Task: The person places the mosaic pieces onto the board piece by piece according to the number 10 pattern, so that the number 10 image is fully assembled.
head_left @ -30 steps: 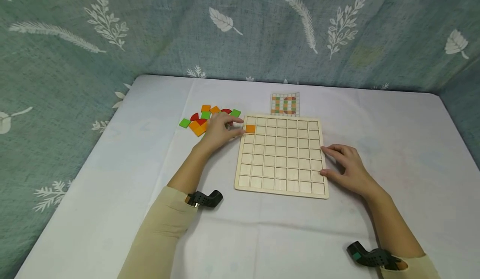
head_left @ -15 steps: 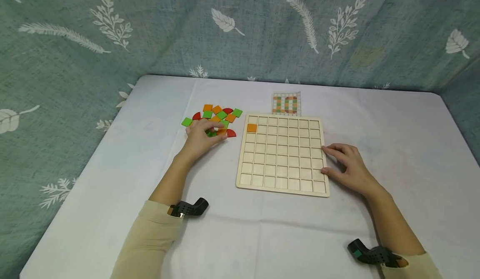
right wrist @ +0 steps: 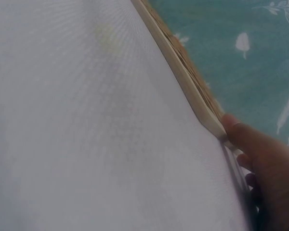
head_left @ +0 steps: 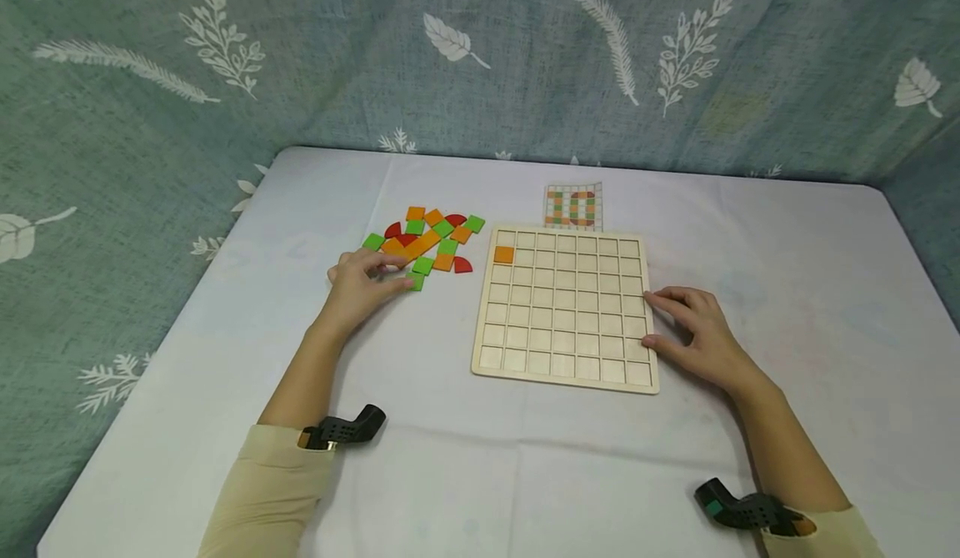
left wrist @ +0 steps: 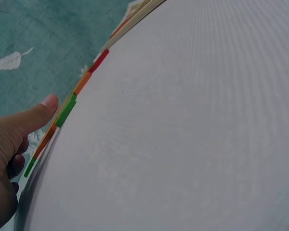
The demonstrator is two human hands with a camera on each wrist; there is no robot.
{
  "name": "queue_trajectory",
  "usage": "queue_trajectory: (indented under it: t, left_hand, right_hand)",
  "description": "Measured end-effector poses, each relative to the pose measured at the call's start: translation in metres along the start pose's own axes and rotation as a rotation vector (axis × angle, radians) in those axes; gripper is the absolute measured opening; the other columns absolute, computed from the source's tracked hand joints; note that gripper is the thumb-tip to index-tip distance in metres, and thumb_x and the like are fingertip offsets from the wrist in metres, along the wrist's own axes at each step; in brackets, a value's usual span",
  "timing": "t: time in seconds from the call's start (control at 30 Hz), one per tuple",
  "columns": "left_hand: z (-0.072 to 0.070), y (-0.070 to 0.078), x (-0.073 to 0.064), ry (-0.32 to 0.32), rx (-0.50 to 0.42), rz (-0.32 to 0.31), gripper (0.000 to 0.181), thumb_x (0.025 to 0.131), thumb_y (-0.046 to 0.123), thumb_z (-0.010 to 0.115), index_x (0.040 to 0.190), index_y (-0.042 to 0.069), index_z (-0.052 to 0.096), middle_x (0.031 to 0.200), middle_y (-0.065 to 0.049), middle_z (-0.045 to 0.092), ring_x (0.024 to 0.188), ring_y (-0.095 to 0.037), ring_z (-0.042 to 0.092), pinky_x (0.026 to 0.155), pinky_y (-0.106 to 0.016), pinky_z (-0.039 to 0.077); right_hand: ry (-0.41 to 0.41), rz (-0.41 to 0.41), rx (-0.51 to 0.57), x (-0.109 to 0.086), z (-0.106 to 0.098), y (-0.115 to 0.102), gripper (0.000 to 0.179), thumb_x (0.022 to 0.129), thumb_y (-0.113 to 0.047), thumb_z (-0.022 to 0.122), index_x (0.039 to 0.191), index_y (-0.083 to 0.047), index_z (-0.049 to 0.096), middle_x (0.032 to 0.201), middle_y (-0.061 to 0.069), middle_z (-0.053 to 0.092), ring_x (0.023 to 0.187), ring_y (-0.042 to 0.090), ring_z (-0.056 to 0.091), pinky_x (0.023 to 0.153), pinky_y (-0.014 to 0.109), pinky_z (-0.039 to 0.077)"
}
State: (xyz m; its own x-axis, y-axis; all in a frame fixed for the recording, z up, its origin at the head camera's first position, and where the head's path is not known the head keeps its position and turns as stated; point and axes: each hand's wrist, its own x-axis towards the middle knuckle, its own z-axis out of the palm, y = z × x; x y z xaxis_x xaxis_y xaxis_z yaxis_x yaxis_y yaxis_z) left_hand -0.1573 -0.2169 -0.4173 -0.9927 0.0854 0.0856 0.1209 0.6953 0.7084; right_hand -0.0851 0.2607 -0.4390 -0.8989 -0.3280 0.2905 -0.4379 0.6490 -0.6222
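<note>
My left hand [head_left: 358, 289] is at the near left side of a loose group of flat coloured tiles. Its thumb tip is right at a green square tile [head_left: 416, 281], and the fingers bend lightly with a gap to the thumb. In the left wrist view the thumb [left wrist: 41, 113] overlaps the row of tiles. A pale wooden grid board [head_left: 551, 299] lies in the middle, with one orange square tile [head_left: 504, 255] in a cell near its upper left. My right hand [head_left: 693, 333] rests its thumb and fingertips on the board's right edge [right wrist: 192, 96].
A small printed pattern card [head_left: 573, 207] lies just beyond the board. Red quarter-round tiles [head_left: 462, 265], orange squares [head_left: 444, 263] and more green ones lie left of the board. A white cloth [head_left: 480, 466] covers the table, with a green leaf-patterned curtain [head_left: 495, 108] behind.
My left hand has moved from the board's left edge back over the tiles and towards me, uncovering most of them. The right hand stays at the board's edge.
</note>
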Motion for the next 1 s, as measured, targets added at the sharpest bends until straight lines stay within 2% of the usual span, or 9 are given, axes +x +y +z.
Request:
queue_trajectory:
  t: [0.2, 0.37, 0.6, 0.73, 0.87, 1.0]
  left_hand:
    - [-0.005, -0.007, -0.003, -0.036, 0.054, 0.004, 0.041, 0.077, 0.035, 0.078, 0.110, 0.010, 0.072, 0.096, -0.005, 0.055, 0.094, -0.024, 0.036, 0.085, -0.046, 0.013]
    - [-0.005, -0.008, -0.006, -0.044, 0.059, 0.027, 0.035, 0.077, 0.032, 0.078, 0.105, 0.011, 0.074, 0.093, -0.004, 0.052, 0.093, -0.023, 0.034, 0.082, -0.045, 0.014]
    - [0.002, -0.014, -0.006, 0.002, 0.084, 0.219, 0.025, 0.072, 0.021, 0.083, 0.093, 0.008, 0.076, 0.088, -0.004, 0.043, 0.090, -0.023, 0.031, 0.075, -0.039, 0.018]
    - [0.008, -0.015, -0.004, 0.034, 0.104, 0.304, 0.024, 0.069, 0.020, 0.085, 0.087, 0.007, 0.075, 0.086, -0.003, 0.042, 0.088, -0.023, 0.032, 0.074, -0.036, 0.022]
    - [0.012, -0.013, -0.002, 0.048, 0.108, 0.345, 0.025, 0.068, 0.021, 0.086, 0.086, 0.006, 0.075, 0.085, -0.003, 0.043, 0.089, -0.023, 0.034, 0.073, -0.034, 0.025]
    - [0.018, -0.007, 0.001, 0.040, 0.110, 0.340, 0.026, 0.068, 0.023, 0.085, 0.086, 0.007, 0.075, 0.086, -0.003, 0.043, 0.092, -0.023, 0.035, 0.074, -0.034, 0.027]
  right_hand:
    - [0.000, 0.003, 0.002, 0.001, 0.001, 0.000, 0.060, 0.075, -0.019, 0.079, 0.128, 0.000, 0.057, 0.124, 0.021, 0.048, 0.120, 0.039, 0.034, 0.093, 0.054, 0.025]
    - [-0.004, 0.008, -0.005, 0.003, 0.003, -0.001, 0.060, 0.076, -0.020, 0.079, 0.128, -0.001, 0.057, 0.125, 0.020, 0.048, 0.120, 0.040, 0.034, 0.093, 0.056, 0.025]
    - [-0.009, -0.013, -0.010, 0.004, 0.001, -0.003, 0.060, 0.076, -0.019, 0.078, 0.128, -0.001, 0.056, 0.124, 0.021, 0.049, 0.119, 0.040, 0.034, 0.094, 0.056, 0.024]
    - [-0.013, -0.030, -0.018, 0.004, 0.000, -0.004, 0.060, 0.077, -0.021, 0.078, 0.128, 0.000, 0.056, 0.124, 0.021, 0.049, 0.119, 0.041, 0.035, 0.094, 0.057, 0.024]
    - [-0.016, -0.036, -0.033, 0.003, -0.001, -0.002, 0.060, 0.078, -0.023, 0.077, 0.129, 0.000, 0.055, 0.124, 0.021, 0.049, 0.119, 0.041, 0.035, 0.094, 0.058, 0.024]
    - [-0.032, -0.013, -0.043, 0.002, -0.001, 0.000, 0.061, 0.079, -0.024, 0.076, 0.130, -0.001, 0.054, 0.125, 0.021, 0.047, 0.119, 0.041, 0.033, 0.094, 0.058, 0.023]
